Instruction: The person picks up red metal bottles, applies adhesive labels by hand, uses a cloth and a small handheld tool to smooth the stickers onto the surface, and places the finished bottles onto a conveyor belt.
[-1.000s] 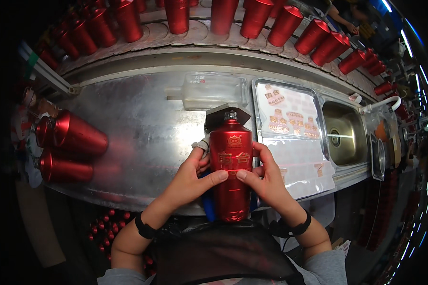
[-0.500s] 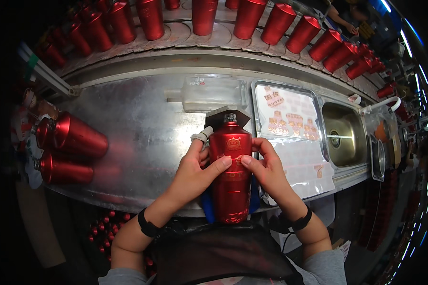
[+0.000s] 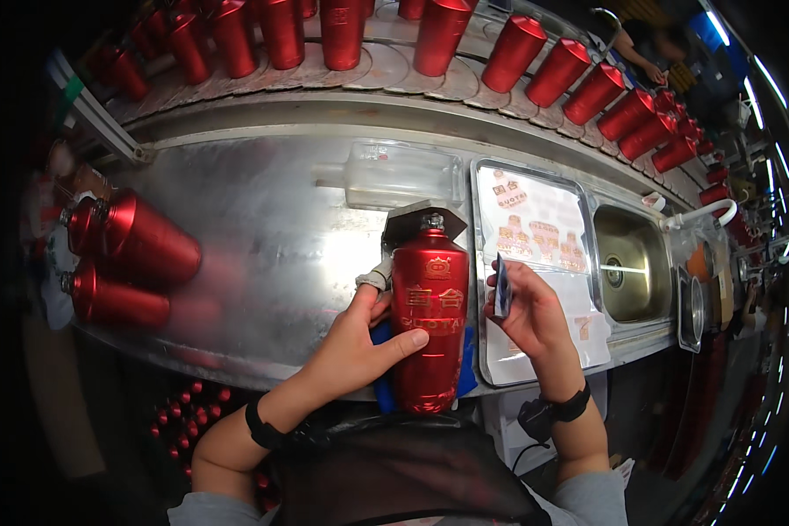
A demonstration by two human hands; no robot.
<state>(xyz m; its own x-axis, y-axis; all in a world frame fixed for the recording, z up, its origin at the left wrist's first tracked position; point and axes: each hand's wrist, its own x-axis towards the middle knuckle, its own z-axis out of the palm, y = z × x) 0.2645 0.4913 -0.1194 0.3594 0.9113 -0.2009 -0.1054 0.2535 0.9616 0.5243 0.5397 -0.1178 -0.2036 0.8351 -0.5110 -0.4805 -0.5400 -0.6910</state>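
A red metallic bottle [image 3: 430, 359] with gold markings leans back before me, its clear neck resting at a dark notched support [image 3: 403, 225]. My left hand [image 3: 351, 342] grips its left side, the thumb laid across the front; a whitish wrap covers one fingertip. To the right of the bottle, my right hand [image 3: 535, 316] is raised and pinches a thin, flat, dark bluish piece [image 3: 501, 287], seen nearly edge-on. Blue cloth [image 3: 467, 373] shows beneath the bottle. Just beyond my right hand, printed transfer sheets [image 3: 535, 232] lie in a metal tray [image 3: 476, 237].
Red bottles [image 3: 149, 244] lie on the steel bench [image 3: 237, 202] at left. A clear glass bottle [image 3: 403, 175] lies behind the support. A sink [image 3: 618, 263] with a white faucet [image 3: 701, 213] is at right. Several red bottles stand on the conveyor [image 3: 394, 79]. Another person [image 3: 649, 53] is far right.
My right hand has left the bottle's front and moved right, now showing the flat dark piece. The gold markings are uncovered. My left thumb sits lower. Bottles on the conveyor have shifted.
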